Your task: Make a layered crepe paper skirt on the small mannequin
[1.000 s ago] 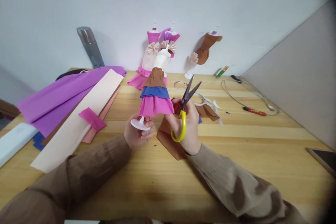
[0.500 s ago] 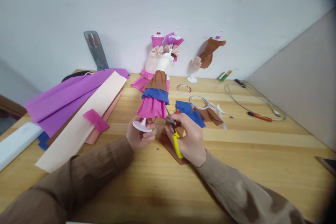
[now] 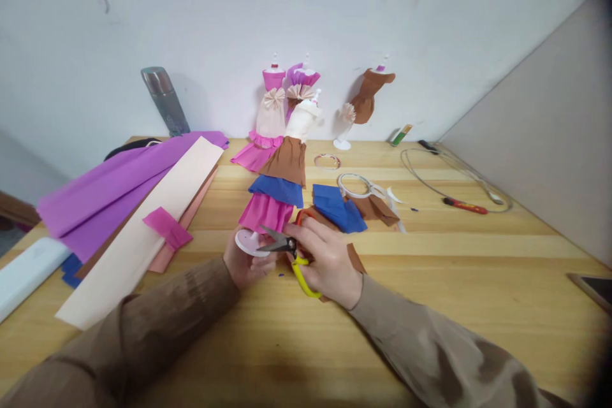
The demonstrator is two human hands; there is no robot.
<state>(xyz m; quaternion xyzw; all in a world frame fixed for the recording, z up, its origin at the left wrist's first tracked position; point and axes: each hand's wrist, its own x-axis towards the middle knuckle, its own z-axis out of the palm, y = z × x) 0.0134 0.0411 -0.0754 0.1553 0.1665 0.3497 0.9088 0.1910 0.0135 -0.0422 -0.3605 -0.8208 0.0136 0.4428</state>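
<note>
A grey flask [image 3: 165, 102] with a metallic cap leans in view at the back-left corner of the desk [image 3: 454, 306]; its contents are hidden, and the faint marking on its side is too small to read. The dress form [image 3: 284, 162] is raised over the middle of the desk, tilted with its top toward the back edge: a white bodice above brown, blue and pink gathered tiers, with a pale round base below. The left hand [image 3: 243, 266] has its grip closed on the dress form at the base, which partly hides the fingers. The right hand [image 3: 329, 261] has its grip around scissors [image 3: 291, 244] with yellow and red handles; their dark blades are parted just below the pink hem, overlapping the base, contact indeterminable. Three dressed figures [image 3: 373, 95] line the back edge.
</note>
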